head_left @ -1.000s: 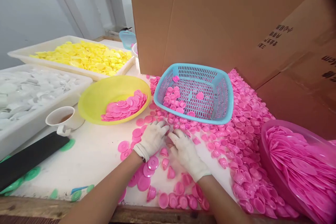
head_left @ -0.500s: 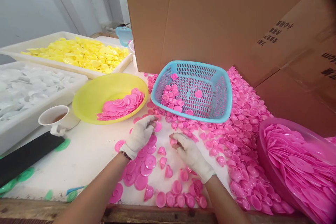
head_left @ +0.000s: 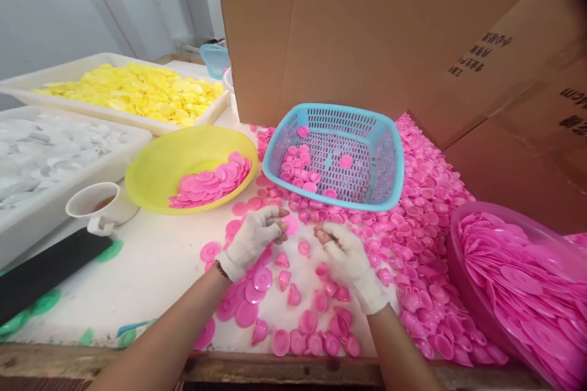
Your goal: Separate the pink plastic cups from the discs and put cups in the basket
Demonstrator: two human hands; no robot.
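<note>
My left hand (head_left: 257,235), in a white fingerless-tip glove, pinches a pink toy saucer (head_left: 290,225) at its edge. More pink saucers (head_left: 263,279) lie overlapping beneath and beside that hand. My right hand (head_left: 346,256), gloved the same way, has its fingertips curled together just right of the saucer; whether anything is in them is hidden. A small pink toy cup (head_left: 303,248) stands on the table between the hands. Below it, several loose pink cups (head_left: 294,295) form a line down toward the table's front edge.
A blue basket (head_left: 398,186) with a few cups sits ahead. Left of it are a yellow bowl (head_left: 142,177) of saucers, a white mug (head_left: 121,208) and a black flat object (head_left: 55,272). A cup heap (head_left: 431,238) and a pink tub (head_left: 454,238) of saucers lie right.
My left hand has moved slightly right, bringing the saucer toward the middle. My right hand has drawn back to the right, leaving the cup it was touching on the table.
</note>
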